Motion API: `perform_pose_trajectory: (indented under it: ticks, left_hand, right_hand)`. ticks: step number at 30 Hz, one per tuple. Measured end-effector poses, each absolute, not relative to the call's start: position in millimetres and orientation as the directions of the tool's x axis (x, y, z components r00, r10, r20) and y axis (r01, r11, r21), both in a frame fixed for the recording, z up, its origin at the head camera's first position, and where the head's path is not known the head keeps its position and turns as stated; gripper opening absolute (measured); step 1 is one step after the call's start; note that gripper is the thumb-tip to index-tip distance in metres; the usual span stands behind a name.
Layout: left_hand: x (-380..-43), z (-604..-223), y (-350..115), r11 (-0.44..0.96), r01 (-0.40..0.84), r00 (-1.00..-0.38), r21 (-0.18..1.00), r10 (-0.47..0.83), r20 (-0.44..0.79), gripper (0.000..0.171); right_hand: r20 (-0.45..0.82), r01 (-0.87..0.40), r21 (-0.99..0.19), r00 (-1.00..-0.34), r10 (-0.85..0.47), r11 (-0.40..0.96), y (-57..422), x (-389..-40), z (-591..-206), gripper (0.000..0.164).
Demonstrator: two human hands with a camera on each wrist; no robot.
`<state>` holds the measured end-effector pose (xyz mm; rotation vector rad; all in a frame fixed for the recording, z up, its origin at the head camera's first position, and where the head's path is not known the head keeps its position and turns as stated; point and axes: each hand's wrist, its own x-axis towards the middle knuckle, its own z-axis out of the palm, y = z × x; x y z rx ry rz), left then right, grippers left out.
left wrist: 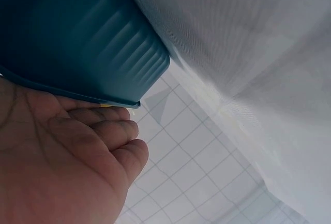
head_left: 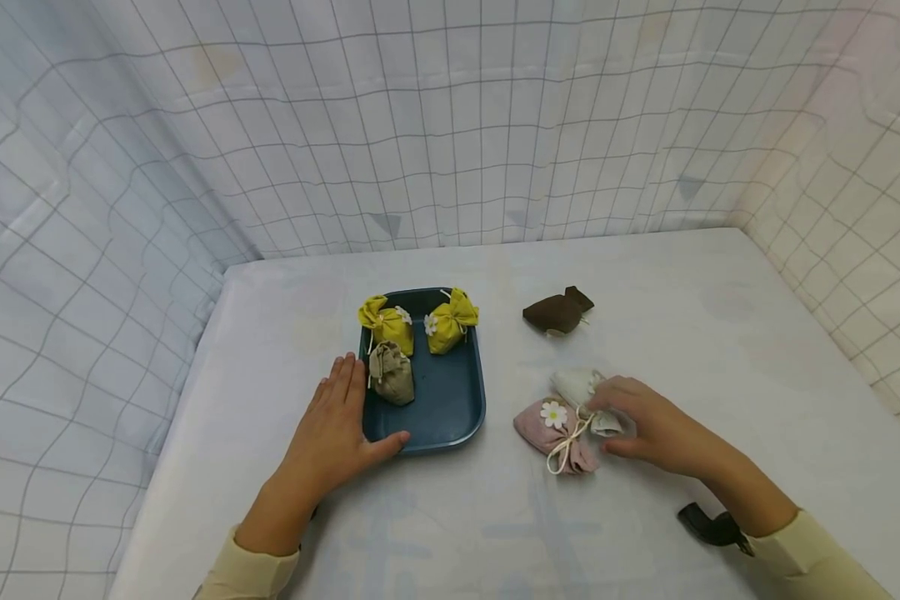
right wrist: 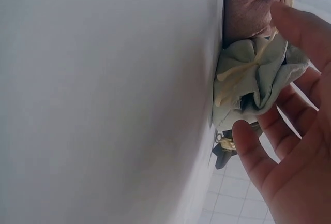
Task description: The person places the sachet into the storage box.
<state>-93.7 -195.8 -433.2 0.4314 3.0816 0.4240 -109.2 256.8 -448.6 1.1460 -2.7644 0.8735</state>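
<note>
My left hand [head_left: 330, 433] lies with straight fingers along the left side of a blue tray [head_left: 450, 433], the thumb over its near rim. In the left wrist view, the fingers [left wrist: 116, 131] are against the tray's rim [left wrist: 83, 95]. Inside the tray are two yellow drawstring pouches [head_left: 393, 327] and an olive-grey pouch [head_left: 392, 375]. My right hand [head_left: 663, 429] is at a pale green pouch [head_left: 576, 385], fingers spread about its gathered end [right wrist: 261, 76]; a firm grip does not show. A pink pouch [head_left: 543, 421] with a white flower lies beside the green one.
Farther back on the white-covered table [head_left: 645, 283] lies a dark brown pouch [head_left: 558, 312]. Grid-patterned cloth [head_left: 450, 150] hangs behind the table and at both sides. A black curved object [head_left: 708, 525] shows below the right wrist.
</note>
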Motion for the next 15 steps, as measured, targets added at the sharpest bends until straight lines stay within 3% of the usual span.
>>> perform_pose_trajectory:
  ticks: [15]
  left_hand:
    - [-92.3, -433.3, -196.0, 0.923, 0.265, -0.963, 0.279, 0.267, 0.032, 0.124]
  right_hand:
    - [0.273, -0.636, -0.488, -0.762, -0.588, 0.597, 256.3, -109.9, -445.4, 0.035]
